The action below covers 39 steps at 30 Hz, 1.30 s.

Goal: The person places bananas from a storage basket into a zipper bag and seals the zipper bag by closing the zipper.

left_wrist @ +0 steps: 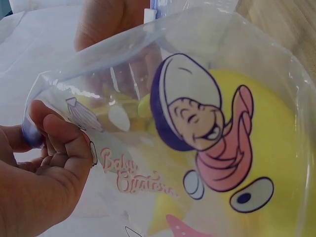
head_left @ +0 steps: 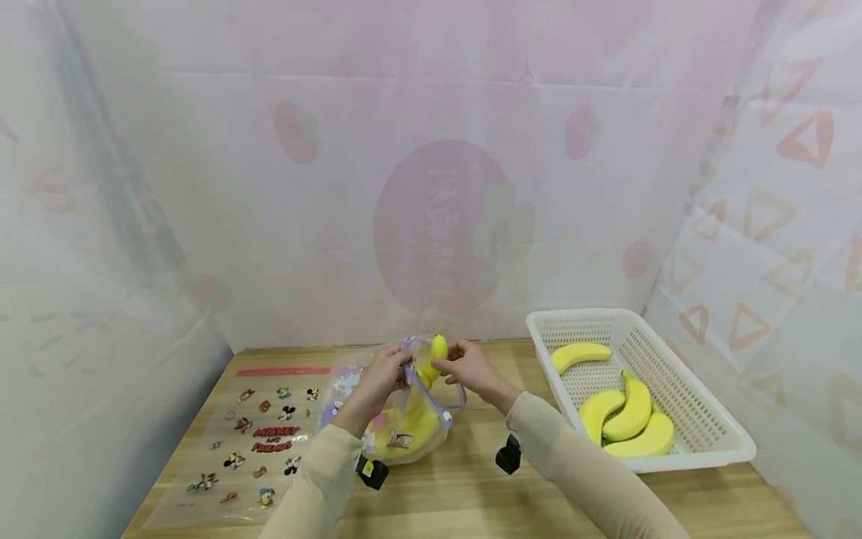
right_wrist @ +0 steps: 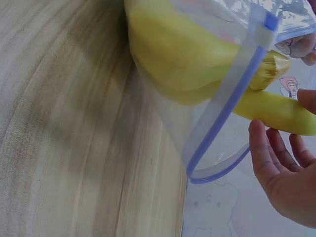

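Note:
My left hand (head_left: pixel 378 380) pinches the rim of a clear zip bag (head_left: pixel 334 395), holding its mouth open. Cartoon prints cover the bag, and a purple zip strip (right_wrist: pixel 224 108) edges the opening. Yellow bananas (right_wrist: pixel 177 54) fill the lower part, seen through the film. Between the thumb and fingers of my right hand (head_left: pixel 477 368) is a banana (right_wrist: pixel 276 112). One end of it sticks up out of the bag mouth, while the rest lies inside. In the left wrist view, the left fingers (left_wrist: pixel 69 140) grip the bag edge beside a printed cartoon figure.
To the right, a white perforated basket (head_left: pixel 714 419) holds several bananas (head_left: pixel 629 412). A flat clear bag (head_left: pixel 222 404) with a red strip and cartoon prints lies on the wooden table (head_left: pixel 471 486) at left. Printed cloth walls (head_left: pixel 323 224) stand behind and on both sides.

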Available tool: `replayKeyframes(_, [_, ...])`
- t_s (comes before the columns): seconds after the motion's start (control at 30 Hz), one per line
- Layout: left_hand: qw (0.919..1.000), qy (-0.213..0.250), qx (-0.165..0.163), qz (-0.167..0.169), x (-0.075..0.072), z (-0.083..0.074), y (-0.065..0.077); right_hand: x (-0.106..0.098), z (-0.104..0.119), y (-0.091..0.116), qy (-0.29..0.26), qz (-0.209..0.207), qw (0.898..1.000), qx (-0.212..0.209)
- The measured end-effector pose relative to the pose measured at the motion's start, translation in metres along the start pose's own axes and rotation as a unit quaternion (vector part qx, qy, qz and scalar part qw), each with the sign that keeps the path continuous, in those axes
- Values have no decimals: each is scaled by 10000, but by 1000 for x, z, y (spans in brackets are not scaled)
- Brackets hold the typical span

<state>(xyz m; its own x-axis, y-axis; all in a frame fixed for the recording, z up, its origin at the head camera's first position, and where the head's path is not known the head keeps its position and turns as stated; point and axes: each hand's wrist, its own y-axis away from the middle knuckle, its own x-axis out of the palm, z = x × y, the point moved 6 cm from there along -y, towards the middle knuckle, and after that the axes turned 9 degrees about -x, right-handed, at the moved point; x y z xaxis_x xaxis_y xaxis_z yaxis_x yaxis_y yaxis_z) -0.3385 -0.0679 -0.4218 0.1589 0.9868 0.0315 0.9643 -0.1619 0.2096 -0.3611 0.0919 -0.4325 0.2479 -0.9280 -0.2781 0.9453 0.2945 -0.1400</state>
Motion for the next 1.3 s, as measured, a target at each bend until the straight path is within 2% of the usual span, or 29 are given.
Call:
replayKeyframes(0.3, [10000,39,-13,41,-1,-3,4,8,-2,2,136,112,9995,-266])
replayKeyframes(0.47, [9999,59,3,86,-2,-6,6,12,-1,2,297,325,9978,-499])
replayKeyframes(0.73, [9999,144,-49,57,-5,-8,7,15,1,4,474,471,9967,-464])
replayKeyframes(0.93, [9999,167,6,46,-6,-9,6,20,3,5,639,877,9926,-540])
replayKeyframes(1.1, [9998,210,-3,58,-6,-8,5,13,-2,4,364,1004,9938,-304])
replayKeyframes(1.3, [9998,172,33,72,-6,-7,6,-11,12,8,-378,1005,9940,211])
